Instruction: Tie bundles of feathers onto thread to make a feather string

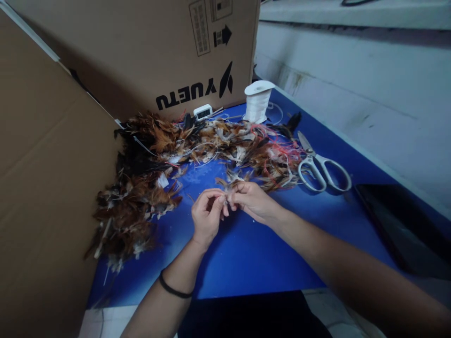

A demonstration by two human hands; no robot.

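Left hand (pixel 207 212) and right hand (pixel 254 201) pinch feathers (pixel 229 188) between them, about equally near; these seemingly point away, toward the pile (pixel 207 143).

Bare bench (pixel 260 258) opens between the hands (pixel 251 199) and the near edge, leaving room to move there; another bare strip runs between the scissors (pixel 327 172) and the pale wall (pixel 366 98). Banked feathers (pixel 141 188) bar the left and far sides, reaching just beyond the hands, with the spool (pixel 259 103) and upright cardboard (pixel 120 56) behind, while a dark flat object (pixel 401 220) takes up the right
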